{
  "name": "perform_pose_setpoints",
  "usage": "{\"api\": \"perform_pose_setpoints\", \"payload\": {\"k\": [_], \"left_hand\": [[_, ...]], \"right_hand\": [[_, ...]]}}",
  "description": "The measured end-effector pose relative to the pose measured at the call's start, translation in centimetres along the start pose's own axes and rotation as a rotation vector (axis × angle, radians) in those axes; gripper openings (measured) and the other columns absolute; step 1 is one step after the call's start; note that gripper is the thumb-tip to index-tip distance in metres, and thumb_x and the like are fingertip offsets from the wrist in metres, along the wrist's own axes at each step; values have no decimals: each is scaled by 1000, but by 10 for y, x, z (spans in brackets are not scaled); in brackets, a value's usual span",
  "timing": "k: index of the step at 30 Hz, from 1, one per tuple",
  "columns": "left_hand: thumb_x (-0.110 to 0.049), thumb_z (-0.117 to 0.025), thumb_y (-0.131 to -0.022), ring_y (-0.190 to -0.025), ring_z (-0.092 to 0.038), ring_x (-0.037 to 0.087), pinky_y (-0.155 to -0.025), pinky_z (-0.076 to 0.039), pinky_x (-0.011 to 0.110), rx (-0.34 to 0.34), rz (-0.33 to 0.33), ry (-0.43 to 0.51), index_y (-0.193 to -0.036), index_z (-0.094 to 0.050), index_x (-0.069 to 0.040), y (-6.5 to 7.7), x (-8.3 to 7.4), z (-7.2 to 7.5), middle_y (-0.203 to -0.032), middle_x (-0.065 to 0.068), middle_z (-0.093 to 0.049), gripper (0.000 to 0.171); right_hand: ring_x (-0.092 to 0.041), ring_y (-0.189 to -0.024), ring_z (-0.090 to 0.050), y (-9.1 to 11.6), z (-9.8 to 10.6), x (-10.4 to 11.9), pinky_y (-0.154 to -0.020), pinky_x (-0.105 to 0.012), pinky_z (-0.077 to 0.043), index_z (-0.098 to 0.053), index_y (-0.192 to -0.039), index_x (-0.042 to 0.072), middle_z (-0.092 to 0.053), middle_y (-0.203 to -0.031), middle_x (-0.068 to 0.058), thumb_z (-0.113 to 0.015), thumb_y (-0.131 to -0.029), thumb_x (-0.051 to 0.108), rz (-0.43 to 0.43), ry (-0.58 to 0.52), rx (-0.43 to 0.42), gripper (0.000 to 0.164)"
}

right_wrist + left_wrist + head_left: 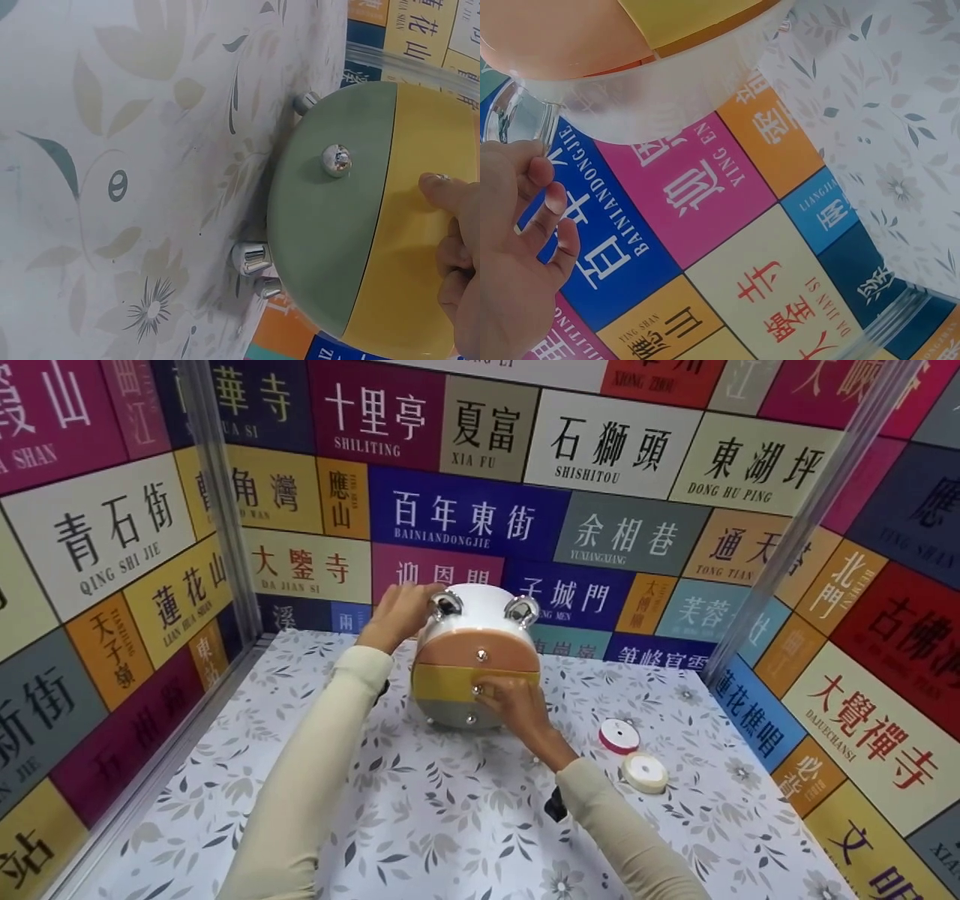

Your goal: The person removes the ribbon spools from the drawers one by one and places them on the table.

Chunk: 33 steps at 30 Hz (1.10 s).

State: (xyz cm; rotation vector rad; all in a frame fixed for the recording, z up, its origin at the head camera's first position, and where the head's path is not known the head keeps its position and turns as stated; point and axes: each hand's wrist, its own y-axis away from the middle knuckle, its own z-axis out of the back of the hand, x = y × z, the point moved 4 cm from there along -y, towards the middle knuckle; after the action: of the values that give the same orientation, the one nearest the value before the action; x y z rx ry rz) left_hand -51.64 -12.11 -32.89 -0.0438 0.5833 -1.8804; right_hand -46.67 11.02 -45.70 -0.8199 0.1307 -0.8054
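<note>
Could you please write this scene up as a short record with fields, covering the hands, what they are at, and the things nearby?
Main object: round-faced white box, upright on the leaf-patterned table
Face, top to bottom: orange front, yellow front, grey-green front
Left hand: fingers curled at the left silver ring on the box
Right hand: pinches the silver knob on the yellow front
Nearby, right of the box: dark pink-edged spool; cream spool
Background: coloured wall panels printed with Chinese characters
</note>
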Motion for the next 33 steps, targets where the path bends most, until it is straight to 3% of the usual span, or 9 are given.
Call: {"api": "perform_pose_setpoints", "payload": {"k": [8, 19, 33], "left_hand": [[-8, -64, -101, -76, -66, 29, -68, -52, 42, -41, -37, -29, -128, -71, -24, 1, -1, 1, -98, 9, -77, 32], [-8, -63, -101, -69, -62, 25, -61, -49, 39, -37, -29, -37, -124, -72, -25, 0, 0, 0, -89, 8, -74, 30], [-11, -62, -102, -68, -62, 26, -60, -47, 39, -57, -43, -38, -130, -70, -26, 1, 1, 0, -89, 8, -75, 32]], "right_hand": [[-14, -74, -74, 4, -2, -1, -66, -28, -58, -81, -108, 22, -80, -102, 3, -87, -84, 16, 36, 6, -7, 26], [-7, -60, -59, 20, -8, -6, -54, -24, -51, -81, -115, 22, -76, -85, 3, -94, -76, 18, 193, 17, -76, 42], [-17, -73, -72, 40, -39, -14, -59, -35, -55, -84, -103, 21, -79, -93, 1, -96, -73, 21, 249, -7, -2, 32]]}}
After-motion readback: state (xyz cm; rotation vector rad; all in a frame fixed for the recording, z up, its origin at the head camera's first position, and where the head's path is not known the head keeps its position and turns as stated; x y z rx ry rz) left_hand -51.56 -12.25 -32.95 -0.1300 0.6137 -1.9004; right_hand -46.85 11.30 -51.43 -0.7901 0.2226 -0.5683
